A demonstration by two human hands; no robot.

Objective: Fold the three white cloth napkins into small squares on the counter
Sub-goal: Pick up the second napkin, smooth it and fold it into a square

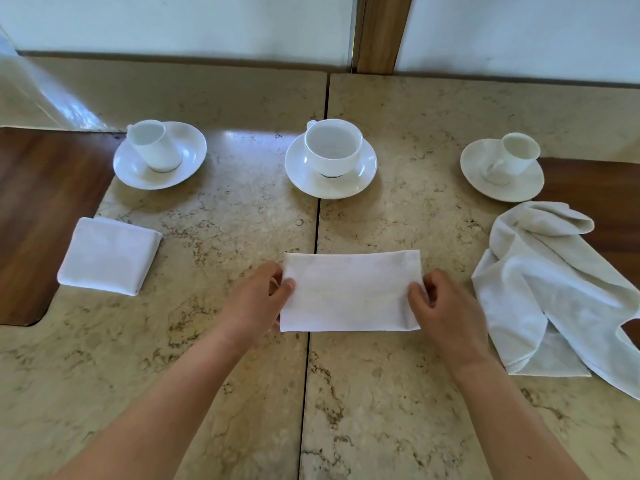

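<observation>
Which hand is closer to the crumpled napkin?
Right. The right hand pinches the half-folded napkin beside the crumpled napkin; the left hand grips that napkin's far end.

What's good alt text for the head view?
Both hands, left and right, pinch the short ends of a rectangular half-folded napkin lying on a marble counter. A folded square lies at left, a crumpled napkin at right, and three cups on saucers behind.
</observation>
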